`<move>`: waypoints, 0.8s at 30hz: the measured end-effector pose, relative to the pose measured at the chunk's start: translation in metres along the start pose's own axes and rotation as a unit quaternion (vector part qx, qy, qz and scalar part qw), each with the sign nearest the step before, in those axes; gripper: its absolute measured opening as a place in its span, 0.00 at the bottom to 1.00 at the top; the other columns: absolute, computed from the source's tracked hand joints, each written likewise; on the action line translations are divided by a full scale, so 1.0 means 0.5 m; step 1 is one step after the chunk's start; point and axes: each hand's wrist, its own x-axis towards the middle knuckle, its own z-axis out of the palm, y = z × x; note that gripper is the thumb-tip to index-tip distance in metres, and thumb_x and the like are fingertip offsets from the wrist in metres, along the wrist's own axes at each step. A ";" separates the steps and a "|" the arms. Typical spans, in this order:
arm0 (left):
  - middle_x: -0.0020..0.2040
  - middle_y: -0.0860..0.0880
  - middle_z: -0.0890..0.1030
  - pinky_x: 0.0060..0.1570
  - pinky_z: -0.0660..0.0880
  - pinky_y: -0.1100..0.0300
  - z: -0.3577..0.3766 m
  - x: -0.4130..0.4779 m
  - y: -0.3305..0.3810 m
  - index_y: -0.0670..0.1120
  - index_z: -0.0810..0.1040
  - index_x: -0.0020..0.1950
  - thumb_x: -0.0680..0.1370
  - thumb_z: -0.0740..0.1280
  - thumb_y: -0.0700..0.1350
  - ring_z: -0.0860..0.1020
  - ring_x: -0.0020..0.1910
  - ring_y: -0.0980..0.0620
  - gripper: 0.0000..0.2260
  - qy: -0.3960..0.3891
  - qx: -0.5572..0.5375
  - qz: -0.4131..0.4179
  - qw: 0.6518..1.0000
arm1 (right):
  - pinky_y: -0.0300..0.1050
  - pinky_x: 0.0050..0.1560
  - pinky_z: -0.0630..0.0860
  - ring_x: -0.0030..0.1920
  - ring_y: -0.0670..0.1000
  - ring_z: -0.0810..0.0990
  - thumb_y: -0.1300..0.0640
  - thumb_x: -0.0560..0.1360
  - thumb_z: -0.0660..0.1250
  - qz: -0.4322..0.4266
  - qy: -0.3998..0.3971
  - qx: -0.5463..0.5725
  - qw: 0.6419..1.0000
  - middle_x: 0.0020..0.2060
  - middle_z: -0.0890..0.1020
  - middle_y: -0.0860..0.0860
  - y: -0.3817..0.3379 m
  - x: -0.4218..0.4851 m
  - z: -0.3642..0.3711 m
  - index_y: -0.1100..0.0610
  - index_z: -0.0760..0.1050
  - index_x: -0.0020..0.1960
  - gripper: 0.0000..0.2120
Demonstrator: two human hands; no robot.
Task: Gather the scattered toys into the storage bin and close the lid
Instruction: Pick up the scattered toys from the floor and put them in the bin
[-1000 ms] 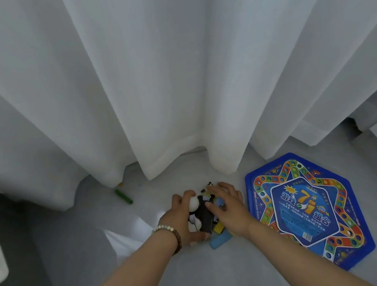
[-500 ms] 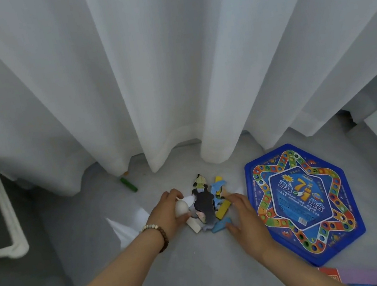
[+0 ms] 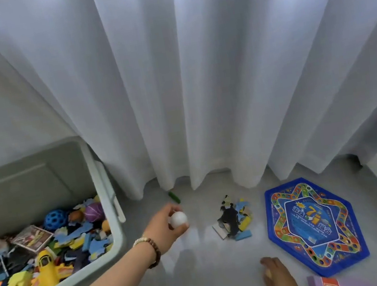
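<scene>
White round ball (image 3: 178, 218) pinched by left hand (image 3: 164, 229) beside storage bin (image 3: 28, 189); fingers of right hand (image 3: 279, 277) too blurred to tell.

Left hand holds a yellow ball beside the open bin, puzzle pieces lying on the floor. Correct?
No: the head view shows the ball in the left hand is white, not yellow. It is beside the open bin, puzzle pieces lying on the floor.
</scene>
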 end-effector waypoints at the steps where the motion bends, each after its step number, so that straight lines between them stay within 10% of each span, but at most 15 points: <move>1: 0.52 0.53 0.76 0.38 0.73 0.67 -0.024 -0.021 0.006 0.52 0.72 0.55 0.72 0.72 0.47 0.74 0.36 0.57 0.14 0.008 0.002 0.006 1.000 | 0.37 0.62 0.67 0.63 0.48 0.72 0.60 0.76 0.63 0.011 -0.022 0.024 0.999 0.65 0.70 0.49 -0.049 -0.008 -0.016 0.41 0.67 0.64 0.20; 10: 0.55 0.49 0.78 0.51 0.75 0.59 -0.278 -0.209 0.016 0.50 0.71 0.57 0.73 0.71 0.44 0.78 0.49 0.52 0.16 0.153 -0.042 -0.004 0.987 | 0.48 0.39 0.79 0.35 0.48 0.76 0.54 0.71 0.72 -0.200 -0.039 0.259 0.944 0.35 0.76 0.47 -0.641 -0.091 -0.249 0.55 0.75 0.41 0.07; 16: 0.69 0.48 0.69 0.68 0.66 0.53 -0.345 -0.322 -0.060 0.47 0.60 0.74 0.73 0.71 0.40 0.71 0.65 0.49 0.33 0.252 -0.093 -0.076 0.960 | 0.50 0.69 0.68 0.67 0.53 0.70 0.64 0.66 0.76 -0.200 -0.145 0.236 0.940 0.67 0.69 0.51 -0.803 -0.153 -0.194 0.56 0.62 0.72 0.39; 24: 0.76 0.50 0.59 0.74 0.55 0.56 -0.302 -0.347 -0.065 0.49 0.53 0.77 0.77 0.62 0.53 0.56 0.75 0.49 0.31 0.191 0.185 -0.027 0.964 | 0.41 0.66 0.63 0.69 0.53 0.67 0.60 0.72 0.70 -0.157 -0.070 0.110 0.979 0.69 0.69 0.53 -0.598 -0.148 -0.230 0.57 0.66 0.69 0.28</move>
